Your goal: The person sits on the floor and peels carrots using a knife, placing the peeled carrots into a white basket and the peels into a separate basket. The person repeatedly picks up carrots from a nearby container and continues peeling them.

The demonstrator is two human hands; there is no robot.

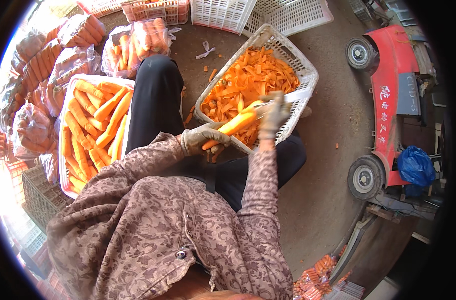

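Observation:
My left hand point(203, 138), in a worn work glove, grips the near end of a peeled orange carrot point(237, 122). The carrot slants up and right over a white plastic crate point(308, 75) that holds a heap of carrot peelings point(250, 75). At the carrot's far end is my gloved right hand point(274, 118), blurred by motion. Its fingers are closed around a peeler point(264, 109), mostly hidden and smeared. Left of my leg stands a white crate point(66, 180) full of peeled carrots point(95, 123).
Clear plastic bags of carrots point(138, 45) are piled at the left and upper left. More plastic crates point(220, 15) line the top. A red vehicle point(391, 97) with wheels stands at the right, a blue plastic bag point(415, 165) by it. Bagged carrots point(314, 277) lie at lower right.

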